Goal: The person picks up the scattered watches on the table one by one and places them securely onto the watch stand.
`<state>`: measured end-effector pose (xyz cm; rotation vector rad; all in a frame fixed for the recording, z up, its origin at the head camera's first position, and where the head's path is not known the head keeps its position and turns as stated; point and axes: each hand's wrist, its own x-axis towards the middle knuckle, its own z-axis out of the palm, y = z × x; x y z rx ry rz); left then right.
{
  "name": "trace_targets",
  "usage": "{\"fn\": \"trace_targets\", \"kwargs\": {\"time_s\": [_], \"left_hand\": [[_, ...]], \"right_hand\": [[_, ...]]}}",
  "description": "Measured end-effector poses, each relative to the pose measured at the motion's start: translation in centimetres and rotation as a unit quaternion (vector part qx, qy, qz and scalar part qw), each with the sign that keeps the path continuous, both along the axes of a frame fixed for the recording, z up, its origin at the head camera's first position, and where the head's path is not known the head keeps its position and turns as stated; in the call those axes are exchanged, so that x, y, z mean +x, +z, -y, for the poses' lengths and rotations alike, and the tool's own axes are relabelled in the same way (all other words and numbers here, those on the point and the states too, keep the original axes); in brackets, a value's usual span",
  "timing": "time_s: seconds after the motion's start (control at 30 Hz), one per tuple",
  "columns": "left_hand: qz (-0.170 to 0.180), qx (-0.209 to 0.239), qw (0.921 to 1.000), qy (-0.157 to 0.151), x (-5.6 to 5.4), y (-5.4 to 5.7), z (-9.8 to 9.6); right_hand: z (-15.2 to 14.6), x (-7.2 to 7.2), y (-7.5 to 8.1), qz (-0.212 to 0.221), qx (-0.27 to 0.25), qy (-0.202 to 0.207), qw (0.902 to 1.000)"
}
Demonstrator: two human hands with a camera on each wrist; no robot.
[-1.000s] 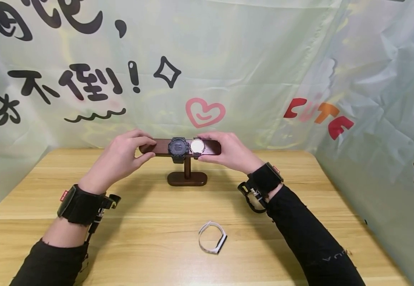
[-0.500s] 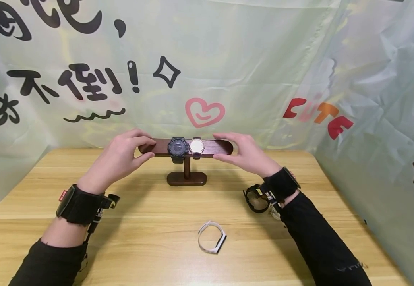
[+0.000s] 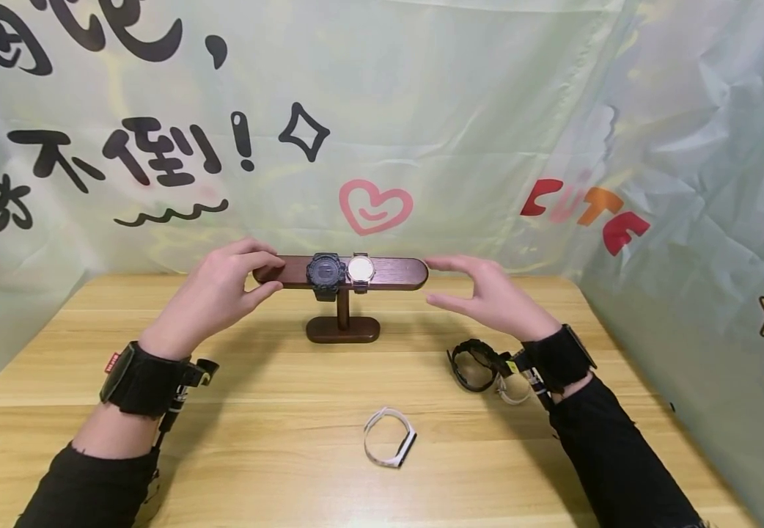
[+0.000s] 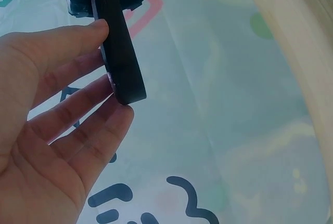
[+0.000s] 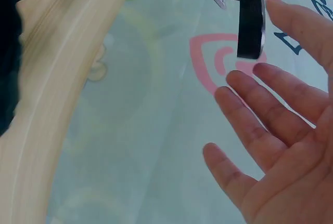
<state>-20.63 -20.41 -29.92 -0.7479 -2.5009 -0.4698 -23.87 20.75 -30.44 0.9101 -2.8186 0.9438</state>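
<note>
Pale cloth (image 3: 461,132) printed with dark lettering and a pink heart (image 3: 375,207) hangs behind your wooden table (image 3: 276,447). Upright at the frame's centre is the watch stand (image 3: 398,272), its bar level and bearing a black watch (image 3: 325,273) and, just right of it, a pale-faced watch (image 3: 359,270). Your left hand (image 3: 223,282), left of centre, pinches the bar's left end, thumb on one side and fingers on the other. Your right hand (image 3: 494,293), right of centre, has its fingers spread and its thumb well apart from them, just beside the bar's right end, holding nothing. On the tabletop, a white band (image 3: 405,447) lies at lower centre; right of centre, a black strap loop (image 3: 479,347) lies beside a pale loop (image 3: 507,401), partly hidden by your wrist gear.
</note>
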Motion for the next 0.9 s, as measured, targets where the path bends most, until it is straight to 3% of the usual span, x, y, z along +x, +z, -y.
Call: {"fn": "trace_targets", "kwargs": {"time_s": [0.3,0.57,0.9], "left_hand": [[-0.008,-0.002,1.0,-0.005,0.3,0.2,-0.1],[-0.023,-0.002,0.9997,-0.008,0.8,0.6,-0.1],[-0.053,0.011,0.9982,-0.025,1.8,1.3,-0.9]], "right_hand": [[-2.9,2.0,-0.5,0.022,0.068,-0.002,0.9974],[-4.3,4.0,-0.1,0.085,0.129,-0.008,0.988],[-5.2,4.0,-0.7,0.128,0.155,-0.003,0.9797]]}}
